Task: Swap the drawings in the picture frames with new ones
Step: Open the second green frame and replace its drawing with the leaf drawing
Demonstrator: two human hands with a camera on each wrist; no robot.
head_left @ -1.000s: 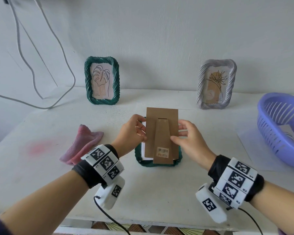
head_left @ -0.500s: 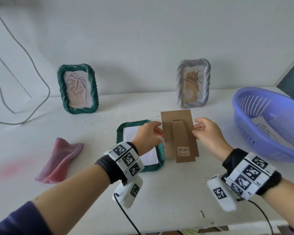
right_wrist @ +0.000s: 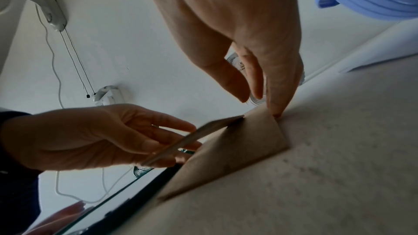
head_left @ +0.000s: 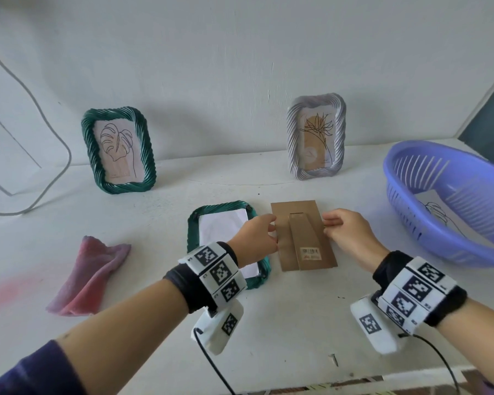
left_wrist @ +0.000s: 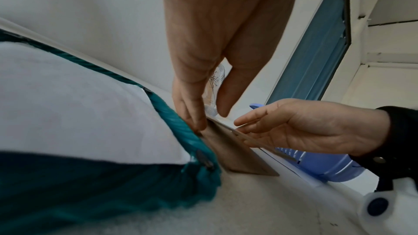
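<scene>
- Left hand (head_left: 253, 238) has thumb and fingertips (left_wrist: 199, 124) pinching the left edge of the cardboard backing (head_left: 304, 238); right hand (head_left: 347, 235) has its fingers only loosely curved, tips touching the right edge.
- The backing lies low on the table (head_left: 283, 309), just beside the open green frame (head_left: 193, 238), which lies face down with a white sheet (head_left: 221, 228) still in it.
- Risk, as I judge it: the hinged stand flap could catch a finger and tip the board against the frame — nudging the loose sheet.
- New drawings seem to wait in the purple basket (head_left: 405, 178); only one corner shows.
- Whether the board rests fully flat is hard to tell, and the sheet's printed side is hidden.
</scene>
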